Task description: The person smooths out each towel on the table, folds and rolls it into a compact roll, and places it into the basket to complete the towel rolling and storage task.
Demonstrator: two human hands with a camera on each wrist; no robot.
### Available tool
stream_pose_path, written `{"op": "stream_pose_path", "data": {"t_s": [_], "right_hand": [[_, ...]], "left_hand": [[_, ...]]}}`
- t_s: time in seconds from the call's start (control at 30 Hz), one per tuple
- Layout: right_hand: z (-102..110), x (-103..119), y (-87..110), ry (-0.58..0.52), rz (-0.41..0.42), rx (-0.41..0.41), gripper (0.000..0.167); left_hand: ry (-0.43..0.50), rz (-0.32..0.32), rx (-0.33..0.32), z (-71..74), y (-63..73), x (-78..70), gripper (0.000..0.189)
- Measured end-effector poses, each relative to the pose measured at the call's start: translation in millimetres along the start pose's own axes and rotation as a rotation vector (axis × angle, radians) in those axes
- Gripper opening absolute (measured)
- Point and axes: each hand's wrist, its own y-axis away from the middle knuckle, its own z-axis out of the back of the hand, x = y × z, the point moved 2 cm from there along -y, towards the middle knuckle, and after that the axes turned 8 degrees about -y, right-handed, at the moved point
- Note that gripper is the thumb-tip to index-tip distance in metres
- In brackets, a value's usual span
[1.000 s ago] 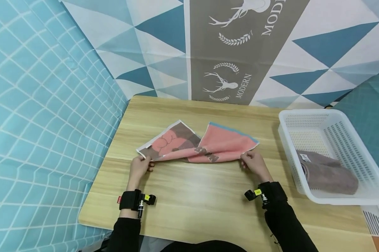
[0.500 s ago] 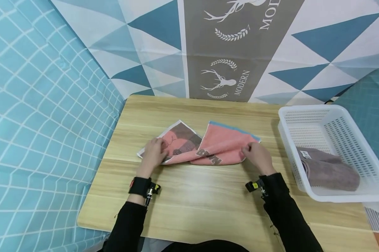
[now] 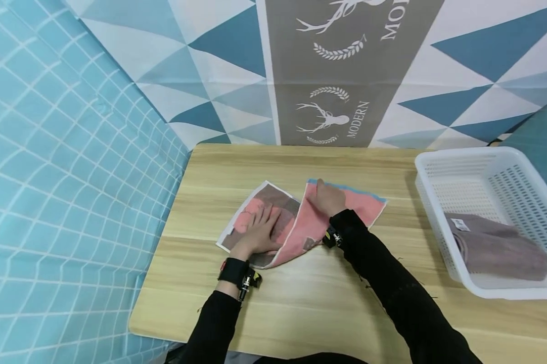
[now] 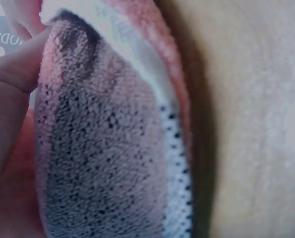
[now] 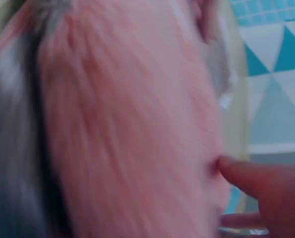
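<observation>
A small pink and grey-brown towel lies partly folded over on the wooden table, with a blue edge at the far right and white edges on the left. My left hand rests on its grey-brown printed part with fingers spread. In the left wrist view, the thumb side of that hand lies beside a raised fold of the towel. Near the blue edge, my right hand pinches the pink part. The right wrist view is blurred; the hand's thumb meets the pink towel's edge there.
On the right of the table stands a white perforated plastic basket. A rolled grey-brown towel with a white tag lies in it. Blue checked cloth hangs at the left, and a patterned cloth backs the table.
My left hand has gone from gripping the towel's left corner to lying spread on it. My right hand has moved left and away from me, from the right corner to near the blue edge.
</observation>
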Motion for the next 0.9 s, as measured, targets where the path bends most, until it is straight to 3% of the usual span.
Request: {"op": "stream_pose_path", "data": {"t_s": [0.17,0.27,0.33,0.47,0.57,0.7,0.83,0.9], "right_hand": [[-8,3,-6.7,-0.066,0.061,-0.055,0.020],[-4,9,-8.5,-0.172,0.144,-0.085,0.018],[7,15,-6.7,-0.260,0.207,-0.156,0.017],[44,11,16.8,-0.386,0.284,-0.371,0.018],[65,-1,45.9,-0.399,0.293,-0.466,0.020],[68,-28,85.8,-0.268,0.283,-0.533,0.016],[52,-56,122.9,0.026,0.255,-0.619,0.007],[44,-68,137.6,0.153,0.218,-0.623,0.009]], "left_hand": [[0.015,0.004,-0.026,-4.9,-4.0,-7.8,0.103],[0.031,0.052,-0.061,-7.1,-1.7,-2.7,0.105],[0.048,0.103,-0.087,-8.5,0.0,5.8,0.105],[0.060,0.199,-0.145,-12.5,-4.5,21.3,0.101],[0.040,0.270,-0.165,-13.7,-7.2,35.5,0.104],[0.056,0.339,-0.190,-13.2,-9.5,47.8,0.117],[0.050,0.392,-0.212,-10.6,-11.9,48.0,0.122],[0.045,0.407,-0.224,-8.5,-12.5,44.9,0.121]]}}
